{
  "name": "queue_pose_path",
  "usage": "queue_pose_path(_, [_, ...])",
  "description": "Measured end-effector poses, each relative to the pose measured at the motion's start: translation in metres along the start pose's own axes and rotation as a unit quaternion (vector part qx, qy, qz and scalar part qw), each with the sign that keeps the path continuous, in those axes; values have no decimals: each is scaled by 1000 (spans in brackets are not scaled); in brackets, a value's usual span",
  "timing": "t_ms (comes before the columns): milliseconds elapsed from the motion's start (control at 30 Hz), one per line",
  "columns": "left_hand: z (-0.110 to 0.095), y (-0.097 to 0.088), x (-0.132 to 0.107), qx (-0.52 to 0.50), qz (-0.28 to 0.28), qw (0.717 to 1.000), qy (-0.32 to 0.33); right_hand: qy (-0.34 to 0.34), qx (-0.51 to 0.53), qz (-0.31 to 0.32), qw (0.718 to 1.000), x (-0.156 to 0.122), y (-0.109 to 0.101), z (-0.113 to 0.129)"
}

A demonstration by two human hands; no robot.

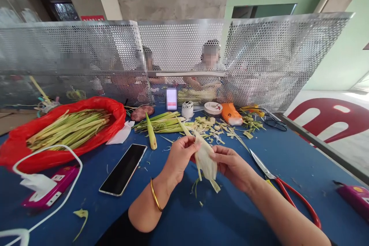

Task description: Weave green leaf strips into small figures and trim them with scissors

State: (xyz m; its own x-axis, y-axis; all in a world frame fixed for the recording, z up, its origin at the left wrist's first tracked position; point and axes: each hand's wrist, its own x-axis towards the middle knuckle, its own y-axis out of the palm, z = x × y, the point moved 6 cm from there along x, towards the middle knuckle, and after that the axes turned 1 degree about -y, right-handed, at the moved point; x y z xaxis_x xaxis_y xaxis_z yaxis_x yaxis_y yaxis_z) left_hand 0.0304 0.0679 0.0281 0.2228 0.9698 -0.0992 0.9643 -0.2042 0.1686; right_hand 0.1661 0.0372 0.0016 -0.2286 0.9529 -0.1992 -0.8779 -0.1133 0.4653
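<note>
"Two hands are meeting at one pale husk leaf (206, 161), just below the center of the frame. Your left hand (180, 157) is pinching its upper left edge between thumb and fingers."

"And the right?"

"Your right hand (230, 163) is pinching the same leaf at its right edge, so your hands are working close together with the leaf spanning the gap. One narrow strip is jutting from its lower end. A gold bangle (155, 196) is circling your left wrist."

"What is lying close by?"

"Beside your right forearm, red-handled scissors (271, 176) are resting on the blue table (230, 219), toward the lower right. Just above your hands, cut husk scraps (213, 125) are littering the surface, and a green-tipped shoot (151, 132) is lying to their left."

"Farther out?"

"At the left, a red plastic bag (117, 111) is holding a heap of long green leaves (70, 128). A black-screened smartphone (123, 169) is lying between it and your left arm. Above center, a spool of white string (187, 111), a tape roll (213, 108) and an orange packet (230, 113) are lining up before a perforated metal screen (181, 46)."
</note>
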Motion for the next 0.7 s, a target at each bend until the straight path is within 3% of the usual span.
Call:
queue_pose_path(267, [3,-3,1,-7,-34,999,8,-63,-73,-81,992,-1,-9,9])
queue_pose_path(333, [5,-1,1,-47,-13,999,-10,-75,-97,-77,989,-2,-9,11])
queue_pose_path(433, [16,9,-1,-119,52,988,-85,-94,-130,-46,986,-2,-4,13])
queue_pose_path(500, [22,13,-3,-115,52,986,-107,-103,-151,-37,982,-2,0,12])
queue_pose_path(633, [19,8,-3,-27,-43,999,-1,-96,-163,-12,982,-2,9,3])
queue_pose_path(700, [18,10,-3,35,-50,997,39,-70,-165,1,984,-2,12,-3])
